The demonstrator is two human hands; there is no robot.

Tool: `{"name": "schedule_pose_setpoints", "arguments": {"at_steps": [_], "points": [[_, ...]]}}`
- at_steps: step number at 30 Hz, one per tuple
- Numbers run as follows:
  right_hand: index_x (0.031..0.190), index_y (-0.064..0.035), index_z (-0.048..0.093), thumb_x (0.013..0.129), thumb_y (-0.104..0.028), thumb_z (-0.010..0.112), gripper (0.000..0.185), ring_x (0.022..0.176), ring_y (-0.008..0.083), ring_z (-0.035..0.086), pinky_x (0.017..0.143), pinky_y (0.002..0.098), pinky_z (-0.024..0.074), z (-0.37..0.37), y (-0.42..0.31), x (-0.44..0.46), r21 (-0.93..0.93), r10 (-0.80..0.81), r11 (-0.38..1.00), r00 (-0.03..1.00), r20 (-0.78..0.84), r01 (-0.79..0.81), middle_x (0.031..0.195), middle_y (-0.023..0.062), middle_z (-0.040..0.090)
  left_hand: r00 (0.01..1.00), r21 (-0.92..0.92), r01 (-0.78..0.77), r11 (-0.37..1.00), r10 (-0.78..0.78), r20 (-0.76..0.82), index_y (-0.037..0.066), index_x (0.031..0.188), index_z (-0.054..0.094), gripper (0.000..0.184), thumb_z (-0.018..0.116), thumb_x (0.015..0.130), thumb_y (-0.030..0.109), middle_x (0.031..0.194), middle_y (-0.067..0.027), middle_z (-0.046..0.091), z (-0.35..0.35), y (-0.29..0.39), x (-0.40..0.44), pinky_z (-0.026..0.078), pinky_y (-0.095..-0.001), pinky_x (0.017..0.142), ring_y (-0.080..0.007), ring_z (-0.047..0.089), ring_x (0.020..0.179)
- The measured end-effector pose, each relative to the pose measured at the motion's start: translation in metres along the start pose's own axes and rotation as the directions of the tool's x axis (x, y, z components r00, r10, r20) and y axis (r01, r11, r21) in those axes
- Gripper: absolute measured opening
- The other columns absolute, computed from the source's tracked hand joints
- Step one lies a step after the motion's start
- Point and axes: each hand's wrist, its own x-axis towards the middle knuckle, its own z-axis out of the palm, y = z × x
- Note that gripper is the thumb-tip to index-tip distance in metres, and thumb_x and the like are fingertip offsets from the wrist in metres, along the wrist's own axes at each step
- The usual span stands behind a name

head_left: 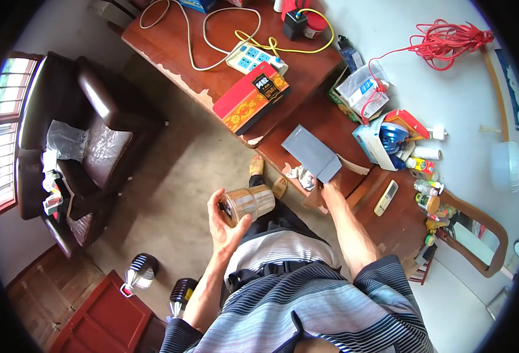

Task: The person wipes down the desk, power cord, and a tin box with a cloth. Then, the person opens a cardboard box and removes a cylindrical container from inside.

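My left hand (222, 226) is wrapped round a clear, brownish-tinted plastic jar (249, 204), tilted on its side in front of my waist. The thumb lies along the lower side and the fingers are on the upper left. My right hand (329, 192) is at the near end of a long grey box (310, 151) at the desk; its fingers are mostly hidden, so whether it grips the box I cannot tell. Beside that hand lies some crumpled white tissue (301, 176).
A red gift box (251, 97) and a power strip (256, 59) with cables lie on the desk (177, 44). Along the wall stand a white carton (372, 141), several bottles and a mirror (474, 235); a remote (386, 197) lies nearer. At left is a brown armchair (103, 141).
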Motion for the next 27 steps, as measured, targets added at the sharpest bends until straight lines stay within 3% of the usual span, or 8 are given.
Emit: {"name": "schedule_pose_setpoints", "arguments": {"at_steps": [2,4,8,13,16,22,25,27], "points": [[0.118,-0.0065,0.063,0.087,-0.026,0.076,0.038,0.071,0.019,0.07,0.049,0.0324,0.056,-0.011,-0.019,-0.01,0.099,0.096,0.99,0.992,0.082,-0.104,0.092,0.0098,0.072,1.0,-0.004,0.008,1.0,-0.008,0.002,0.004,0.147,0.035,0.093,0.086,0.073,0.028,0.128,-0.0096,0.044,0.0,0.0,0.004,0.04,-0.0383,0.106,-0.0221,0.047,0.12],[0.118,-0.0071,0.064,0.091,-0.021,0.072,0.032,0.063,0.0203,0.07,0.047,0.0312,0.0559,-0.017,-0.027,-0.017,0.077,-0.095,0.993,0.993,0.067,0.09,0.086,0.0093,0.073,1.0,0.0,0.013,1.0,-0.013,-0.013,0.004,0.146,0.038,0.09,0.083,0.069,0.02,0.134,-0.0132,0.047,0.0,0.001,0.006,0.039,-0.04,0.11,-0.0262,0.048,0.125],[0.137,-0.0093,0.052,0.093,-0.008,0.056,0.044,0.105,0.0174,0.067,0.067,0.0357,0.062,-0.01,-0.09,-0.061,-0.063,-0.055,0.996,0.988,0.146,0.065,0.122,0.0098,0.065,1.0,-0.003,-0.024,1.0,0.024,0.003,0.004,0.145,0.039,0.09,0.084,0.068,0.017,0.133,-0.0131,0.047,0.003,0.004,0.012,0.04,-0.0406,0.109,-0.026,0.048,0.124],[0.122,-0.0036,0.057,0.085,-0.003,0.05,0.038,0.056,0.0102,0.05,0.048,0.0306,0.0459,0.008,-0.107,-0.095,-0.142,-0.151,0.973,0.968,0.201,0.182,0.076,0.0015,0.055,0.975,0.04,-0.2,0.979,0.195,0.103,0.004,0.144,0.038,0.092,0.086,0.067,0.019,0.133,-0.0139,0.046,0.018,0.021,0.016,0.041,-0.0413,0.107,-0.0266,0.049,0.124],[0.119,-0.0005,0.058,0.086,-0.004,0.05,0.034,0.055,0.0095,0.049,0.048,0.0309,0.0445,0.025,-0.135,-0.127,-0.287,-0.115,0.942,0.969,0.221,0.177,0.074,0.0023,0.054,0.864,0.126,-0.488,0.864,0.457,0.209,0.005,0.143,0.041,0.094,0.089,0.062,0.015,0.138,-0.0166,0.044,0.039,0.042,0.025,0.043,-0.0423,0.106,-0.0292,0.048,0.127],[0.12,-0.0051,0.066,0.094,-0.006,0.059,0.027,0.081,0.0122,0.065,0.058,0.0293,0.0522,0.035,-0.123,-0.134,0.008,-0.388,0.898,0.782,0.487,0.44,0.102,0.0083,0.072,0.744,0.148,-0.64,0.754,0.559,0.367,0.006,0.141,0.045,0.096,0.092,0.057,0.014,0.141,-0.0214,0.046,0.077,0.068,0.055,0.046,-0.0459,0.106,-0.0353,0.048,0.13],[0.126,-0.0086,0.064,0.096,-0.007,0.058,0.03,0.09,0.0143,0.067,0.059,0.0287,0.0549,0.033,-0.144,-0.157,-0.021,-0.101,0.992,0.89,0.445,0.124,0.104,0.006,0.072,0.73,0.187,-0.657,0.73,0.555,0.4,0.008,0.142,0.045,0.096,0.092,0.058,0.012,0.144,-0.0211,0.042,0.077,0.062,0.065,0.046,-0.0488,0.107,-0.0377,0.048,0.129],[0.133,-0.0109,0.058,0.097,-0.009,0.058,0.035,0.091,0.0142,0.068,0.063,0.0305,0.0608,0.033,-0.149,-0.159,-0.194,-0.07,0.969,0.918,0.391,0.156,0.116,0.0086,0.069,0.741,0.219,-0.642,0.735,0.521,0.424,0.01,0.142,0.045,0.095,0.091,0.059,0.013,0.146,-0.0202,0.04,0.074,0.057,0.067,0.045,-0.0485,0.108,-0.0386,0.046,0.132]]}}
